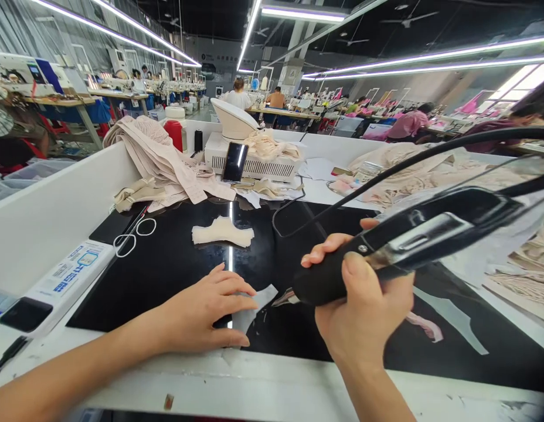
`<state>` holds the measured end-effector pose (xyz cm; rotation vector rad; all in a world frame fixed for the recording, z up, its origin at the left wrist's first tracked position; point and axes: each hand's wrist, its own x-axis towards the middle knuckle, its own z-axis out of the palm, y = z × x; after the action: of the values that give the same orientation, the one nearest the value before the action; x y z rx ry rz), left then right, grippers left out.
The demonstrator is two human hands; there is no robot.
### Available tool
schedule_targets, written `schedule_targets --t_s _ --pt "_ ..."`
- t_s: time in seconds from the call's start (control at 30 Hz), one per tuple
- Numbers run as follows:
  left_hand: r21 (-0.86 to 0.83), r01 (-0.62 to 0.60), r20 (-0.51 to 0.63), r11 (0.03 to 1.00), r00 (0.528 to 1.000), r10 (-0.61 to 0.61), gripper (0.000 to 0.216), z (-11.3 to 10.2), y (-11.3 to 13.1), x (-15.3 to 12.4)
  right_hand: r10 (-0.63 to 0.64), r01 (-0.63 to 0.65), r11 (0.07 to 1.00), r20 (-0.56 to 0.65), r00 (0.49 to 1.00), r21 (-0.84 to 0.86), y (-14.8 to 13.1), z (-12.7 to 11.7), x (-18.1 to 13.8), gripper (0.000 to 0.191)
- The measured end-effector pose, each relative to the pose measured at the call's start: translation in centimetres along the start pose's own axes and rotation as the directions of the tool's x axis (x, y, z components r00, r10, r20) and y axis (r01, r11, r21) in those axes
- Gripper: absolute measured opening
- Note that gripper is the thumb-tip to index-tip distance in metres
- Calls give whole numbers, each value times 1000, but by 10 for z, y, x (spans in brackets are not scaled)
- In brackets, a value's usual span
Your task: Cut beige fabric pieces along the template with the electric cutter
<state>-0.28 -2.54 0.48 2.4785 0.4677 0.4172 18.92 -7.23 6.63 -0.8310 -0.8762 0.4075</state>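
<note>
My right hand [364, 316] is wrapped round a black corded hand tool [395, 240] with a silver lever plate on its side. Its metal tip [286, 298] points left, close to a thin, translucent whitish piece [254, 305] on the black board. Over that piece lies my left hand [214, 308], fingers spread and palm down, covering part of it. Farther back on the board sits a small stack of cream fabric pieces [223, 232]. Another translucent shaped piece [450, 316] and a pink scrap [425, 326] rest right of my right hand.
The black board [157, 275] lies on a white bench with raised walls. Left are a white box [74, 272], a dark phone-like device [26, 315] and white-handled scissors [126, 241]. Behind, beige fabric strips [153, 152] and a propped phone [235, 162] stand. A black cable [386, 170] arches over the right side.
</note>
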Motion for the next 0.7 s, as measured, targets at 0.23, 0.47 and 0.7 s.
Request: schedule_targets --t_s 0.23,0.47,0.7 --pt "103 5 59 995 998 -11 51 8 -3 0 -6 7 1000 81 997 -5 16 -3 -8 36" --pt "118 2 40 993 999 -7 43 7 -1 -1 -13 13 1000 93 996 -7 20 -6 -11 34" --pt "126 -2 41 992 999 -3 44 6 1 -1 -27 32 999 112 993 -41 20 -8 -7 33"
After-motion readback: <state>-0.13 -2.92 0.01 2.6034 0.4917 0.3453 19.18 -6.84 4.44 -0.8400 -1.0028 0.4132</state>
